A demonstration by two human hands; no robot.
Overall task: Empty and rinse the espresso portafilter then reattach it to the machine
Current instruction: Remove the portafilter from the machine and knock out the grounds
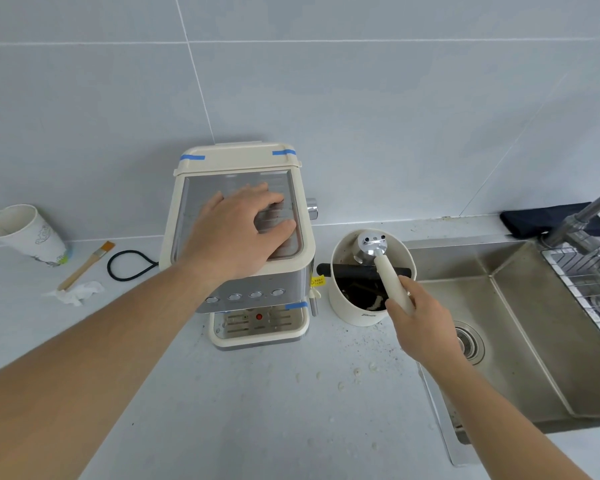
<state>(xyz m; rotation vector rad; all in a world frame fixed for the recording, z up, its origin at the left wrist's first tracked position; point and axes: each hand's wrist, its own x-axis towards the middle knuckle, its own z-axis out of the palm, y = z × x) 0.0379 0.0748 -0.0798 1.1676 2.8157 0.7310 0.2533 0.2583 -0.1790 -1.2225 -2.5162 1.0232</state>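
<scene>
The cream and steel espresso machine [257, 292] stands on the counter against the tiled wall. My left hand [238, 230] lies flat on its metal top, fingers spread, holding nothing. My right hand [418, 315] grips the cream handle of the portafilter [374, 249]. The portafilter's metal head is turned upside down over the cream knock box [352, 310], just beyond the black bar [347, 271] that crosses the box. Dark coffee grounds lie inside the box. The machine's drip tray [257, 332] is empty.
A steel sink [520, 323] with a drain lies to the right, with a faucet [582, 216] and a wire rack [589, 282] at its far side. A paper cup [25, 233], a brush [85, 265], a crumpled tissue [77, 292] and a black cord [129, 265] sit left of the machine. Crumbs speckle the counter.
</scene>
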